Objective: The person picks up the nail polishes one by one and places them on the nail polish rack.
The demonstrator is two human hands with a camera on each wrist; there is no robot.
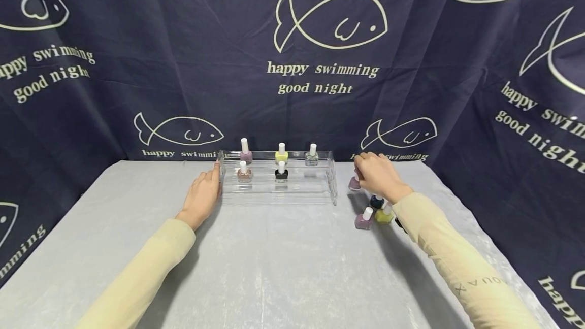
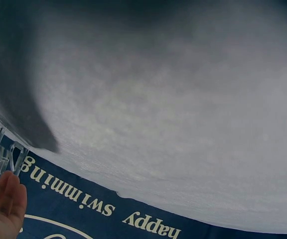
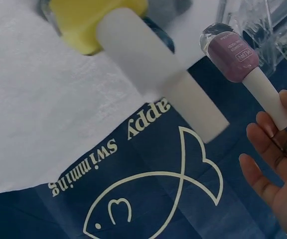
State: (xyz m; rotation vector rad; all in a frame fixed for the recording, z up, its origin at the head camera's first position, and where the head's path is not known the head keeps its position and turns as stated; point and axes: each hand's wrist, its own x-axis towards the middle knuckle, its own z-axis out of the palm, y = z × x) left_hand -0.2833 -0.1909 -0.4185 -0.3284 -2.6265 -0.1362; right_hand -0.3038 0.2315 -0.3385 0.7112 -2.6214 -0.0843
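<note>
My right hand (image 1: 379, 172) pinches the white cap of a purple nail polish bottle (image 3: 233, 57), its glass end hanging tilted downward, a little right of a clear tiered display rack (image 1: 279, 198). At the rack's left end, my left hand (image 1: 202, 194) rests against the side panel with its fingers extended. The rack carries several bottles: on the upper row purple (image 1: 246, 156), yellow (image 1: 281, 156) and clear glittery (image 1: 312, 158) ones; below them, a pinkish-brown (image 1: 244, 175) and a black (image 1: 281, 175) one.
Under my right forearm stand another purple bottle (image 1: 363, 221), a dark blue bottle (image 1: 377, 202) and a yellow bottle (image 1: 384, 216); a black item is partly hidden by the sleeve. A pale cloth covers the table (image 1: 274, 268). Dark blue fish-print fabric (image 1: 228, 65) hangs behind.
</note>
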